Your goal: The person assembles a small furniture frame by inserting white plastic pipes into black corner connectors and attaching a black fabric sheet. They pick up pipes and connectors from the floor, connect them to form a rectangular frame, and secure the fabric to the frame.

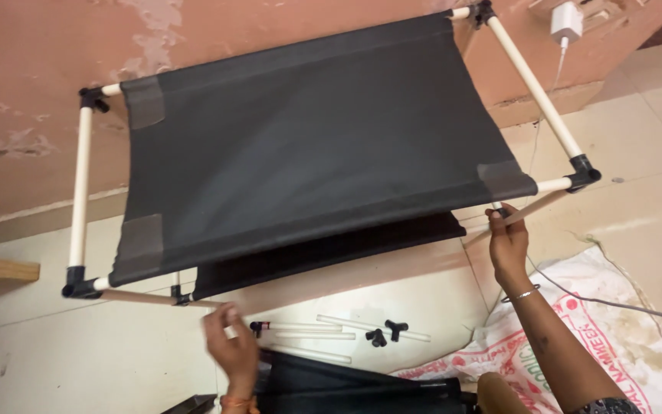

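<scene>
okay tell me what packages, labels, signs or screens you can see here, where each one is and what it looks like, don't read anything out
Sack: lies flat on the floor at lower right, beneath the right hand; white woven bag, stained, with red and green printing and a red border.
Charger: plugged in on the wall at top right; small white block with a thin white cable hanging down; no label can be made out.
No signs or screens in view.

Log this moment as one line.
left hand: at lower tube | right hand: gripping side tube | fabric shelf: slack in frame | loose tubes: floor
</scene>
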